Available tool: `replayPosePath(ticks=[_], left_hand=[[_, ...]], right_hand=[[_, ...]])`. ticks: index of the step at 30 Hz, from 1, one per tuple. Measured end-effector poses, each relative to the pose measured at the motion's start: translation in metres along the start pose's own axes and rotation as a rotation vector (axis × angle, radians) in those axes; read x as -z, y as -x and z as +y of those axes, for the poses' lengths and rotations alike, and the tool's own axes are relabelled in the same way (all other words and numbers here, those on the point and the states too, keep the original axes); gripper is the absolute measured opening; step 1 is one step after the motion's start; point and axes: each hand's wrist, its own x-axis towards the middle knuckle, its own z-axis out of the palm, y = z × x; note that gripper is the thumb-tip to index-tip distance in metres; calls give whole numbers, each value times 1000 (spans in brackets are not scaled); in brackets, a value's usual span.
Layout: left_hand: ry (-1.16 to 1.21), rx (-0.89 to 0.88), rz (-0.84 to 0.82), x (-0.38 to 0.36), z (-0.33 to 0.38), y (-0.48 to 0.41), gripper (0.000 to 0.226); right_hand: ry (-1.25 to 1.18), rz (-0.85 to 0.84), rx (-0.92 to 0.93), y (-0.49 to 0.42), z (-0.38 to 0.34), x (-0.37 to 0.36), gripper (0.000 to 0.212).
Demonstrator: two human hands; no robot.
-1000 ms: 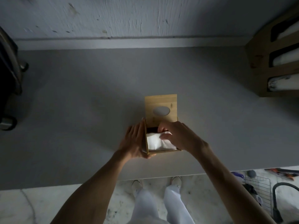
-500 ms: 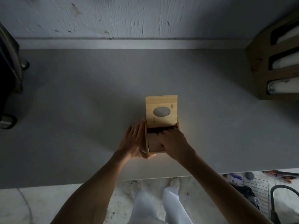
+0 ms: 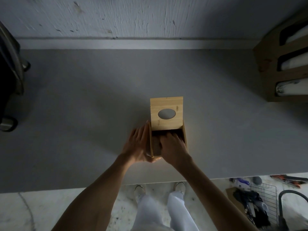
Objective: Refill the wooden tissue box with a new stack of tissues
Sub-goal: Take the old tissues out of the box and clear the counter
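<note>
The wooden tissue box [image 3: 166, 106] stands near the front edge of the grey counter [image 3: 83, 114]. Its lid, with an oval hole, is swung up and leans away from me. My left hand [image 3: 136, 145] lies flat against the box's left wall, thumb at the front corner, holding it steady. My right hand [image 3: 173, 147] reaches down into the open box, and its fingertips are hidden in the dark interior. No white tissue shows, and the inside of the box is in shadow.
A wooden rack [image 3: 270, 67] with white rolls in its slots stands at the counter's right end. A dark appliance [image 3: 8, 80] sits at the left edge. A wall runs behind the counter. On the floor to the right are a wire rack [image 3: 263, 197] and clutter.
One second ago my right hand held a white tissue stack at the box's mouth. The hand has sunk into the box and the tissues are out of sight. My left hand stays put.
</note>
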Motion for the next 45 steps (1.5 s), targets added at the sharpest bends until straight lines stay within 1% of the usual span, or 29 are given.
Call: replayPosePath(ticks=[3,6,8,9,11,15,17,21,23,27,29,31,33,36,39,41,45], left_hand=[[-12,2,6,0,-1,0,133],[-2,4,14,3,1,-1,129],[-18,-10,39,5,1,0,126],[-36,-14,45,5,0,0,129],[-71,-21,26,4,0,0,137],[-85,-28,20,2,-3,0,140],[-92,-23,24,3,-3,0,137],[-83,-10,24,3,-1,0,122],[-79,-8,47,3,0,-1,115],[-72,-23,59,2,0,0,119],[-58,-17,58,4,0,-1,122],[-38,-13,36,8,1,1,134],[-34,-28,27,12,4,2,140],[-41,-45,20,15,5,1,140],[-32,-71,18,13,4,1,140],[-27,-65,25,12,3,1,140],[-5,-28,15,9,3,0,142]], right_hand=[[-90,-26,-97,-2,-5,2,23],[-60,-68,-146,0,-15,7,26],[-10,-22,-132,9,-22,11,33],[11,30,-116,16,-26,13,35],[4,110,-111,32,-33,12,32],[-1,33,-124,46,-33,4,35],[-6,34,-136,44,-31,4,42],[-4,-12,-150,42,-34,5,72],[2,7,-153,40,-37,6,78],[-21,-45,-203,39,-34,4,76],[-12,4,-183,42,-32,2,80],[-19,58,-187,47,-31,2,83],[-14,74,-179,50,-30,2,84],[-6,67,-181,50,-30,0,86],[23,82,-159,49,-27,-4,74],[54,54,-144,46,-26,-4,71],[22,-18,-149,38,-20,-3,73]])
